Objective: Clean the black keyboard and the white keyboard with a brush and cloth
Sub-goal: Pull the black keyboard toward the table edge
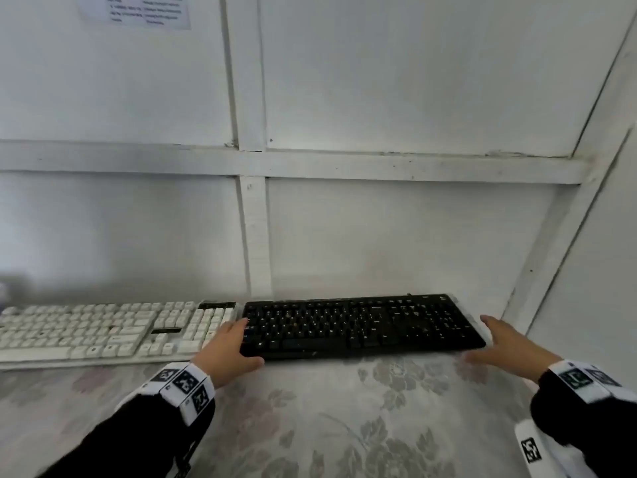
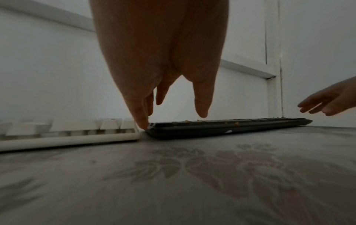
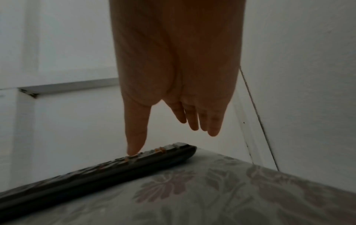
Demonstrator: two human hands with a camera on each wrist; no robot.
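I've got my left hand [image 1: 225, 353] fingers straight on the black keyboard [image 1: 362, 327] left end, right hand [image 1: 506, 343] spread beside its right end.

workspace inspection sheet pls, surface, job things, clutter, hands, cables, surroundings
surface: table under a pale floral cloth.
job's things: black keyboard flat at the right, orange-brown crumbs on its keys; white keyboard flat to its left, ends nearly meeting. Brush and cleaning cloth: nothing seen.
clutter: nothing seen.
grippers: left hand open at the black keyboard's left end, one fingertip touching its corner in the left wrist view; right hand open beside its right end, contact unclear.
cables: nothing clearly seen.
surroundings: white panelled wall behind and to the right; printed paper stuck up top left, unreadable.
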